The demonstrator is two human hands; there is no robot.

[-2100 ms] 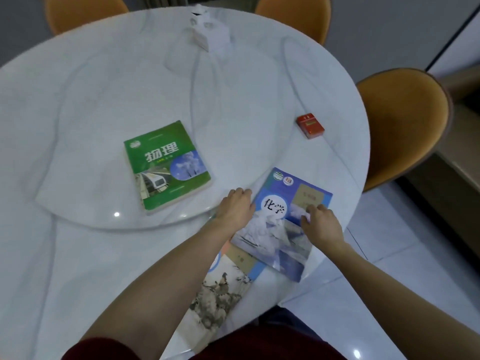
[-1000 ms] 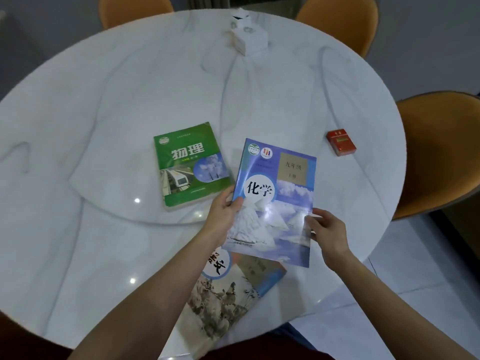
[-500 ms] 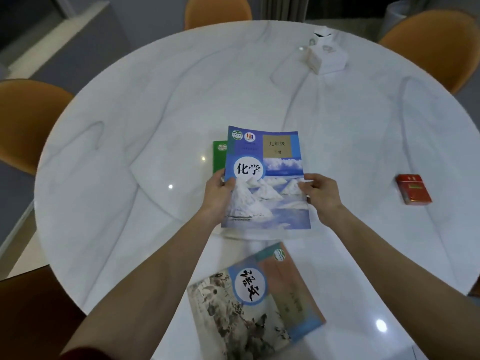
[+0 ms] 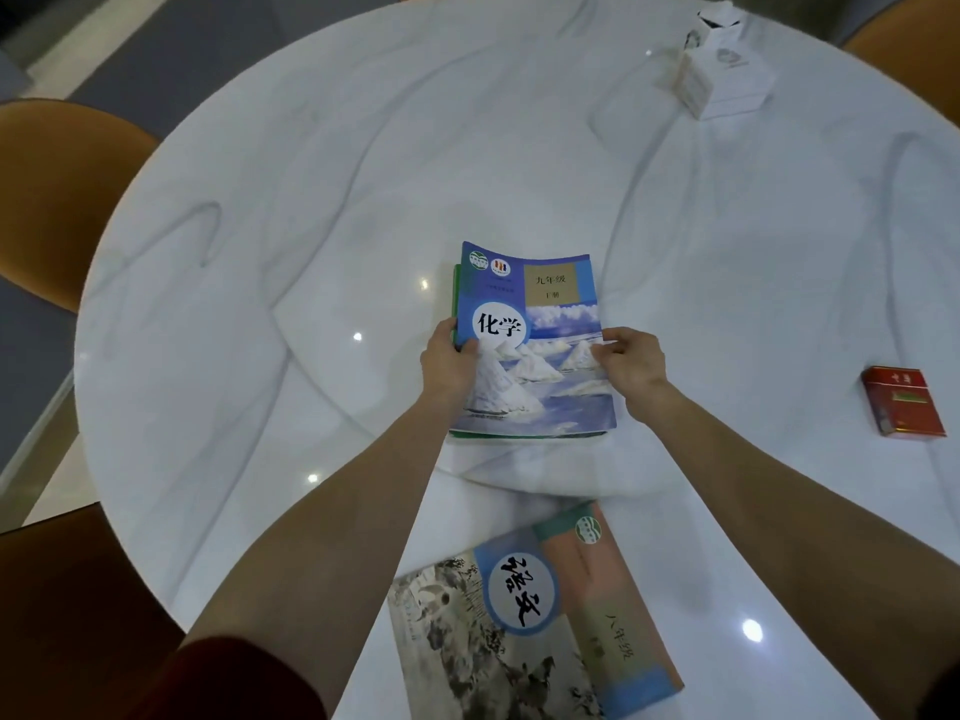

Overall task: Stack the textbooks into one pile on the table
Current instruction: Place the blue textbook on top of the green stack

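Observation:
The blue chemistry textbook point(image 4: 540, 324) lies on top of the green physics textbook point(image 4: 456, 298), of which only a thin strip shows at the left and bottom edges. My left hand point(image 4: 448, 366) grips the blue book's left edge, thumb on the cover. My right hand point(image 4: 631, 363) pinches its right edge. A third textbook point(image 4: 530, 621) with an ink painting and a salmon band lies flat near the table's front edge, between my forearms.
The round white marble table point(image 4: 311, 210) has a raised turntable in its middle. A red pack point(image 4: 903, 402) lies at the right. A white tissue box point(image 4: 719, 75) stands at the far right. An orange chair point(image 4: 57, 200) stands at the left.
Both hands lifted the blue book from the table's front right, carried it left and set it down over the green book. The view has swung to the left.

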